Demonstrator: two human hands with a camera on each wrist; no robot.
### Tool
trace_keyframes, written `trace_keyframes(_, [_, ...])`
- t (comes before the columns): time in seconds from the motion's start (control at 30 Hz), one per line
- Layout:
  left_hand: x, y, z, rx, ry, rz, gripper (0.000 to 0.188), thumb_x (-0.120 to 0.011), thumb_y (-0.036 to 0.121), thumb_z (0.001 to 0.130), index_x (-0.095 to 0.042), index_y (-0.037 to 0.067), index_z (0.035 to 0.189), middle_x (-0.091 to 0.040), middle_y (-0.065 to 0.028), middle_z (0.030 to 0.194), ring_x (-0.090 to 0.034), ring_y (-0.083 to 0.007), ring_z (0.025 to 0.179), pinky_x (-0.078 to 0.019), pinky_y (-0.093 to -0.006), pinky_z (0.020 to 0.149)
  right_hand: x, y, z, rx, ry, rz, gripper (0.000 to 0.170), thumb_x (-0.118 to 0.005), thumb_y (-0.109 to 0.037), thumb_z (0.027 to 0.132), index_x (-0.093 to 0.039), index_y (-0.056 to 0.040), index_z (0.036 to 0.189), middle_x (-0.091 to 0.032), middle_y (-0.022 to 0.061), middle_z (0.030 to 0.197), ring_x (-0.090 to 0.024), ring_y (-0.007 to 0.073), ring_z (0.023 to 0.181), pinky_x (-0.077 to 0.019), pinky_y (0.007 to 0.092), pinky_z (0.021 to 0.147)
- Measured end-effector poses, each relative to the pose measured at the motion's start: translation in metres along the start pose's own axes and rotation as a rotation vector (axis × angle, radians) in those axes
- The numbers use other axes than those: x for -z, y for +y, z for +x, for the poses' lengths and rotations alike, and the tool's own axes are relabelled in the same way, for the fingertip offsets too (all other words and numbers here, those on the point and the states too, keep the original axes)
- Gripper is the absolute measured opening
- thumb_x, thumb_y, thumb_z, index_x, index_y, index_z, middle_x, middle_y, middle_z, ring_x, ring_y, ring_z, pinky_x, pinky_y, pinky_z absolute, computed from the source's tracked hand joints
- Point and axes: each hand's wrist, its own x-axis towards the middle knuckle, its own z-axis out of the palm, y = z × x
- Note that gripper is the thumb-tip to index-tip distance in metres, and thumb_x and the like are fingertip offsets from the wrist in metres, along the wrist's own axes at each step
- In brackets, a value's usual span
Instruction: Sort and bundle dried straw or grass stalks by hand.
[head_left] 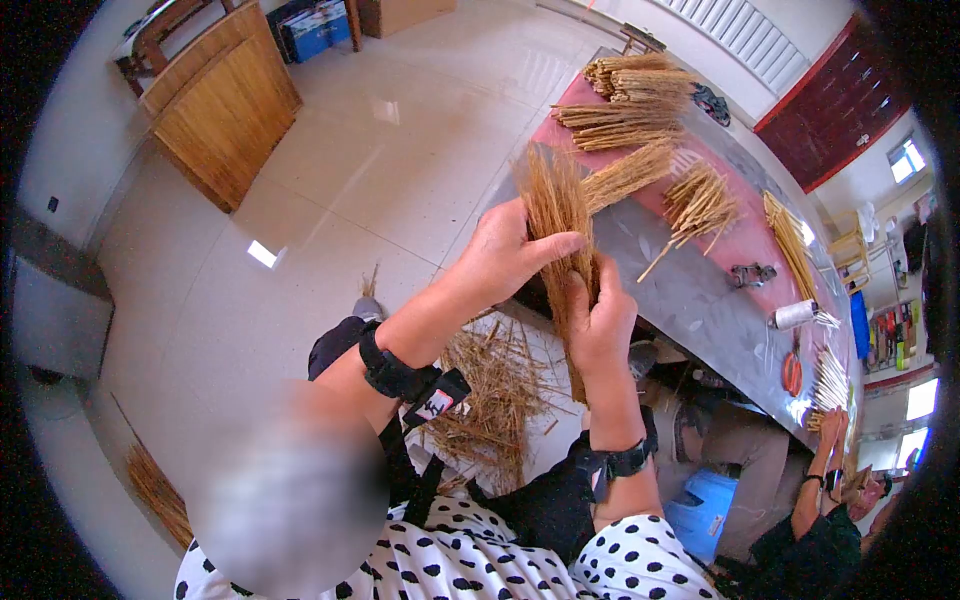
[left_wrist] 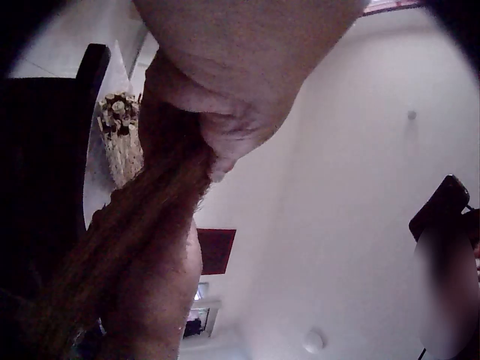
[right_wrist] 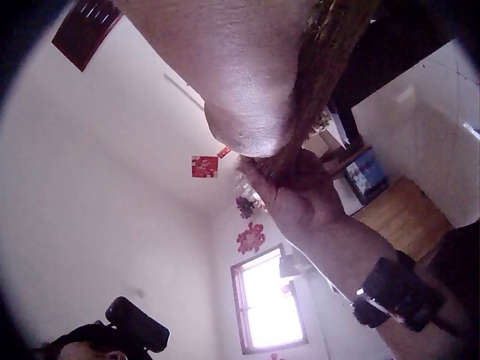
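A bundle of dry straw-like stalks (head_left: 560, 200) is held in front of the body, its bushy end pointing up and away. The left hand (head_left: 515, 250) grips it from the left, thumb lying across the stalks. Just below and to the right, the right hand (head_left: 602, 320) holds the same bundle, its thumb pressed along it. In the left wrist view the left hand (left_wrist: 217, 97) is wrapped round the stalks (left_wrist: 112, 240). The right wrist view shows the right hand (right_wrist: 240, 90) against the bundle (right_wrist: 322, 75), with the other hand gripping beyond it.
A table (head_left: 660, 270) at the right carries straw bundles (head_left: 625, 125), a thread spool (head_left: 795, 315) and red-handled scissors (head_left: 792, 373). Loose straw (head_left: 490, 400) lies on the floor below the hands. Another person's hands (head_left: 830, 430) are at the table's far right, near a blue container (head_left: 700, 510).
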Motion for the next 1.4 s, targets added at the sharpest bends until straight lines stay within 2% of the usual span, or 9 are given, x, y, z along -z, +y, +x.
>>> trace_keyframes(0.27, [0.001, -0.007, 0.002, 0.026, -0.035, -0.531, 0.027, -0.06, 0.004, 0.086, -0.058, 0.0, 0.112, -0.064, -0.0038, 0.104, -0.059, -0.0134, 0.094, -0.0463, -0.0288, 0.085, 0.002, -0.002, -0.002, -0.085, -0.011, 0.054, 0.035, -0.046, -0.028, 0.097, -0.054, 0.0021, 0.113, -0.064, 0.019, 0.084, -0.062, 0.0242, 0.074, -0.0472, 0.0334, 0.071])
trace_keyframes(0.37, [0.003, -0.01, 0.003, 0.12, -0.062, -0.62, 0.029, -0.061, 0.003, 0.085, -0.058, 0.0, 0.114, -0.064, -0.0051, 0.108, -0.06, -0.0151, 0.097, -0.0461, -0.0304, 0.088, 0.0, 0.005, -0.003, -0.038, 0.026, 0.084, 0.031, -0.044, -0.025, 0.096, -0.055, 0.0015, 0.11, -0.06, 0.0236, 0.077, -0.059, 0.0405, 0.067, -0.0451, 0.0415, 0.058])
trace_keyframes(0.43, [0.005, -0.008, 0.002, 0.134, -0.067, -0.64, 0.03, -0.061, 0.003, 0.085, -0.057, 0.0, 0.115, -0.064, -0.0054, 0.108, -0.06, -0.0156, 0.097, -0.0461, -0.0309, 0.089, 0.001, 0.004, -0.004, -0.139, -0.03, 0.168, 0.036, -0.04, -0.026, 0.1, -0.054, 0.0037, 0.115, -0.064, 0.0103, 0.095, -0.053, 0.0112, 0.086, -0.0453, 0.0297, 0.079])
trace_keyframes(0.67, [0.005, -0.005, 0.001, 0.124, -0.087, -0.662, 0.027, -0.062, 0.005, 0.086, -0.059, 0.0, 0.112, -0.064, -0.0053, 0.107, -0.06, -0.015, 0.095, -0.0466, -0.0301, 0.087, -0.002, 0.009, -0.004, -0.122, -0.006, 0.219, 0.036, -0.039, -0.026, 0.1, -0.054, 0.0029, 0.115, -0.064, 0.0087, 0.095, -0.052, 0.0104, 0.087, -0.0451, 0.029, 0.079])
trace_keyframes(0.93, [0.001, -0.004, 0.001, 0.12, -0.027, -0.372, 0.021, -0.062, 0.008, 0.086, -0.062, 0.0, 0.105, -0.065, -0.0032, 0.096, -0.06, -0.012, 0.087, -0.0481, -0.0276, 0.08, -0.002, -0.001, -0.002, 0.025, 0.031, 0.015, 0.034, -0.047, -0.029, 0.095, -0.055, -0.0004, 0.111, -0.06, 0.025, 0.081, -0.061, 0.0414, 0.075, -0.0478, 0.0374, 0.063])
trace_keyframes(1.07, [0.0, -0.008, 0.001, 0.055, -0.031, -0.509, 0.02, -0.059, 0.004, 0.085, -0.062, -0.001, 0.105, -0.065, -0.0037, 0.097, -0.06, -0.0128, 0.087, -0.0481, -0.0279, 0.08, 0.001, -0.006, -0.001, 0.032, 0.002, 0.019, 0.03, -0.049, -0.024, 0.093, -0.054, 0.0009, 0.11, -0.061, 0.0259, 0.081, -0.06, 0.044, 0.075, -0.0466, 0.045, 0.061])
trace_keyframes(1.13, [-0.001, -0.01, 0.002, 0.064, -0.009, -0.57, 0.021, -0.059, 0.002, 0.084, -0.062, -0.001, 0.105, -0.065, -0.0046, 0.098, -0.061, -0.0138, 0.088, -0.048, -0.0287, 0.081, 0.001, -0.003, -0.003, -0.057, -0.03, 0.032, 0.032, -0.046, -0.026, 0.097, -0.054, 0.0006, 0.113, -0.061, 0.0195, 0.077, -0.06, 0.0241, 0.067, -0.0473, 0.0343, 0.066])
trace_keyframes(1.23, [0.002, -0.01, 0.003, 0.105, 0.0, -0.658, 0.023, -0.059, 0.0, 0.083, -0.061, -0.001, 0.106, -0.065, -0.0062, 0.101, -0.061, -0.0157, 0.09, -0.0474, -0.0303, 0.083, 0.0, 0.002, -0.004, -0.105, -0.031, 0.066, 0.03, -0.044, -0.023, 0.098, -0.053, 0.0019, 0.112, -0.062, 0.0161, 0.081, -0.055, 0.0145, 0.073, -0.0466, 0.0321, 0.07])
trace_keyframes(1.4, [0.002, -0.006, 0.003, 0.147, -0.019, -0.761, 0.026, -0.061, 0.0, 0.082, -0.06, 0.0, 0.108, -0.065, -0.0071, 0.102, -0.061, -0.0171, 0.092, -0.0466, -0.0317, 0.086, 0.0, 0.001, -0.003, -0.132, -0.033, 0.17, 0.029, -0.042, -0.021, 0.098, -0.054, 0.003, 0.109, -0.063, 0.0127, 0.087, -0.053, 0.0123, 0.079, -0.0456, 0.0304, 0.074])
